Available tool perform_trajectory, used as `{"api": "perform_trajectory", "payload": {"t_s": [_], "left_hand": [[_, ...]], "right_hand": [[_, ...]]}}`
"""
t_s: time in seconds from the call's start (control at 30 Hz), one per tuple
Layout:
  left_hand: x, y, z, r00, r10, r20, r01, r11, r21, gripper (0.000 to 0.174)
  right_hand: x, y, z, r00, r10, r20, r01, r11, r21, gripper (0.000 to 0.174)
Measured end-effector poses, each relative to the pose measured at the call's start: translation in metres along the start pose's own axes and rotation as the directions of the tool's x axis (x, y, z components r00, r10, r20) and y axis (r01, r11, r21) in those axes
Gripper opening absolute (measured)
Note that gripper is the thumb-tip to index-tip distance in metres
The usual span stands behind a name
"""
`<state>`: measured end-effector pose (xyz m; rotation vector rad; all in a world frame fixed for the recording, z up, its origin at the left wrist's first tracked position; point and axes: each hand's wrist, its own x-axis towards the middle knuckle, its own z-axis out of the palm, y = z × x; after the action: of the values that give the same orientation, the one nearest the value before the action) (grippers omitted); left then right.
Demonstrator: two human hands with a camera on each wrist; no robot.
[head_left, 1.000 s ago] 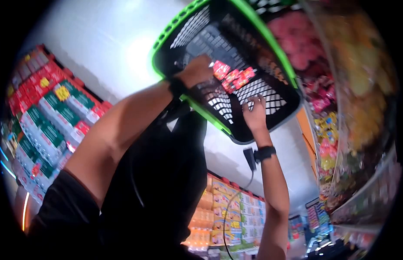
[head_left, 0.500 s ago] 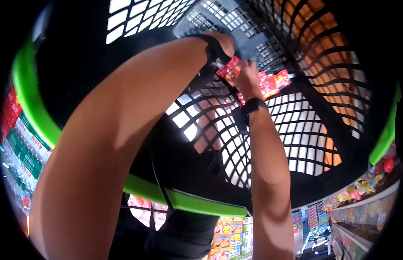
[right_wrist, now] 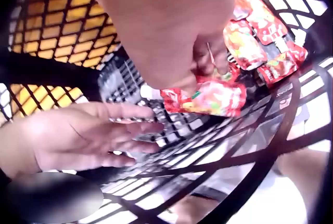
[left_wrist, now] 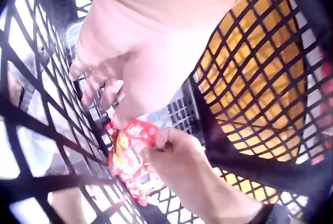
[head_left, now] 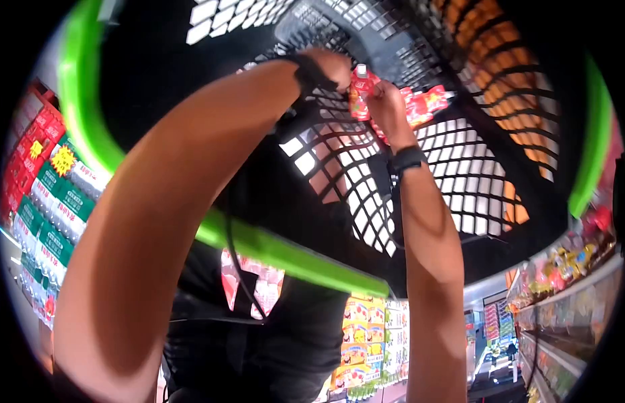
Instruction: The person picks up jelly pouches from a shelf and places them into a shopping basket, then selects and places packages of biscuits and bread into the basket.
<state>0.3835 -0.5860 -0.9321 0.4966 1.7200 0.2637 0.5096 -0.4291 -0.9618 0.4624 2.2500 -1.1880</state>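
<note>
The black mesh basket [head_left: 279, 252] with a bright green rim fills most of the head view, with both arms reaching into it from below. Around it is a shop: stacked green and red packs [head_left: 51, 201] at the left edge, yellow boxes [head_left: 363, 336] at the bottom centre, and shelves of sweets [head_left: 567, 269] at the lower right. At the top centre the right hand [head_left: 386, 107] has its fingers and thumb closed on a red pouch [head_left: 359, 87], lifted just off the basket floor. The left hand [head_left: 332, 67] is just beside the pouch, but here the wrist strap hides how its fingers lie. More red pouches [head_left: 426, 104] lie on the mesh to the right. The left wrist view shows the right thumb and fingertips pinching the pouch by its upper edge in the lower middle of the frame, with the left hand's fingers loosely bent above it and gripping nothing. Only the right wrist view shows the left hand at the lower left with its fingers straight and spread over the mesh, and the loose pouches heaped in the upper right corner.
</note>
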Motion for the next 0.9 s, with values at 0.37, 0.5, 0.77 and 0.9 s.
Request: {"api": "perform_trajectory", "payload": {"t_s": [0.37,0.5,0.77,0.9], "left_hand": [[-0.379,0.196,-0.122,0.901,0.368,-0.229,-0.377,0.404,-0.834,0.049],[-0.530,0.268,-0.161,0.862,0.347,-0.370,-0.490,0.380,-0.785,0.083],[-0.666,0.309,-0.138,0.625,0.759,-0.184,0.031,-0.259,-0.965,0.044],[-0.697,0.322,-0.138,0.771,0.575,-0.272,-0.335,0.004,-0.942,0.059]], "right_hand": [[-0.214,-0.331,-0.258,0.997,0.009,0.073,-0.073,0.124,0.990,0.026],[-0.306,-0.442,-0.330,0.989,-0.150,0.009,0.018,0.178,0.984,0.061],[-0.435,-0.547,-0.380,0.977,-0.207,0.052,0.009,0.284,0.959,0.027],[-0.450,-0.573,-0.386,0.976,-0.134,-0.173,0.217,0.504,0.836,0.022]]}}
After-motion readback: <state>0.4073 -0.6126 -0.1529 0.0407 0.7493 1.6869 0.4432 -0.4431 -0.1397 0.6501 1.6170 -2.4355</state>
